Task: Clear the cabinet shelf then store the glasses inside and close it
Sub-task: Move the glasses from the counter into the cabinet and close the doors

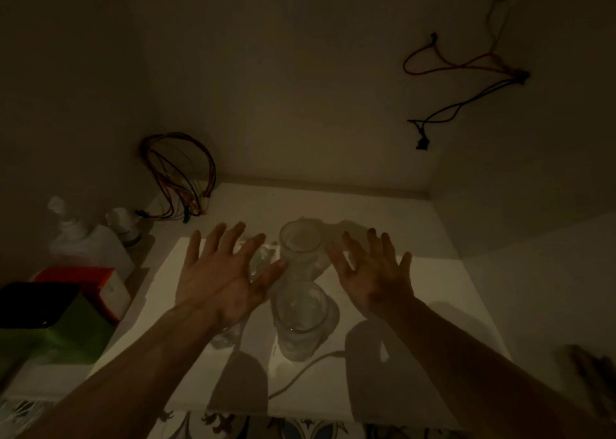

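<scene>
Clear drinking glasses stand on the white cabinet shelf [416, 272]. One glass [301, 248] is at the back centre, another glass [301, 318] stands nearer to me. Two more are partly hidden under my left hand: a glass [261, 262] between its fingers and a glass [225, 337] below the wrist. My left hand [223, 278] hovers over the left glasses, fingers spread, holding nothing. My right hand [373, 275] hovers to the right of the glasses, fingers spread and empty.
A bundle of coloured wires [180, 178] hangs in the back left corner. More wires [466, 82] run on the back wall at upper right. White bottles [86, 242], a red-and-white box [96, 288] and a green container [56, 325] sit at left. A white cable [300, 375] lies at the shelf front.
</scene>
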Demonstrator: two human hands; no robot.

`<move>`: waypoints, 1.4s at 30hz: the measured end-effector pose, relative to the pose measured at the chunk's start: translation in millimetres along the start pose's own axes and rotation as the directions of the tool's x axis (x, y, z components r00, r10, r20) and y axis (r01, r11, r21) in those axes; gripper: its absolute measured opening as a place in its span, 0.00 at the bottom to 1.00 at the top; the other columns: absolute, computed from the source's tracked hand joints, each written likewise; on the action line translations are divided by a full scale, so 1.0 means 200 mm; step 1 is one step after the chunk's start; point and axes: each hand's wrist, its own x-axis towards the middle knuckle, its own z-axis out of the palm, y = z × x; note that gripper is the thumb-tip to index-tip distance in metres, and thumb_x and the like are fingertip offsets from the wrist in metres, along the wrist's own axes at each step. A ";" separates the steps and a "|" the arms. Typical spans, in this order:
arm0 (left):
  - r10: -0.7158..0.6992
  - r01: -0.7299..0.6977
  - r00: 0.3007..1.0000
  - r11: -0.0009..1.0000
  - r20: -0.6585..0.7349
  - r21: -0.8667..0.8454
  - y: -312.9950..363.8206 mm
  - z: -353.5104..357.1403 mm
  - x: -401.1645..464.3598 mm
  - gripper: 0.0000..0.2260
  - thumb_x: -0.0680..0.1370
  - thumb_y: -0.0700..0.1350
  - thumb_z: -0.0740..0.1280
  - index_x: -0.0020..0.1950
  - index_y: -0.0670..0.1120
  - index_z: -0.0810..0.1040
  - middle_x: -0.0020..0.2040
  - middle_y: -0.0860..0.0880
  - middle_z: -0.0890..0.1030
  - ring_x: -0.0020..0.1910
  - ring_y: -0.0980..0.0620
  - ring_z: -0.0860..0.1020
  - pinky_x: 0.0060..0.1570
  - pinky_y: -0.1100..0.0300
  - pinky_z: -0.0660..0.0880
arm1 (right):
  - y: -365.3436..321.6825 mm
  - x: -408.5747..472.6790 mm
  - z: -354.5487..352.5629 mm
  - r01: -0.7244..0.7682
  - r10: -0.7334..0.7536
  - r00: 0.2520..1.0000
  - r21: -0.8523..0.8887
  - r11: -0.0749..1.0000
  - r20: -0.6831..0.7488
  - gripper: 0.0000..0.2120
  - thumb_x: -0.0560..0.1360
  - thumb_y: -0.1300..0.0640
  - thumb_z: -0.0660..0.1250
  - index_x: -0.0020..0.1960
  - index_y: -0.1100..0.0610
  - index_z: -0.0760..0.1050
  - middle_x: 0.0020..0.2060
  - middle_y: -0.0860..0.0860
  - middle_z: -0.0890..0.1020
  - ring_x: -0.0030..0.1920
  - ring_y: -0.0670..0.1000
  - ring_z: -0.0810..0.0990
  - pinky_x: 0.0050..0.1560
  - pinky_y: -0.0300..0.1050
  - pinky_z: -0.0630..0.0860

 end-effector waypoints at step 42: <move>0.048 -0.044 0.923 0.999 0.381 -0.019 0.45 -1.22 -1.00 0.40 0.69 0.80 0.35 0.79 0.65 0.39 0.83 0.51 0.46 0.80 0.43 0.45 0.73 0.32 0.41 | -0.32 -1.44 -1.33 -0.210 0.179 0.918 0.049 0.977 0.354 0.48 0.69 0.19 0.30 0.79 0.43 0.55 0.82 0.55 0.52 0.80 0.63 0.40 0.68 0.78 0.31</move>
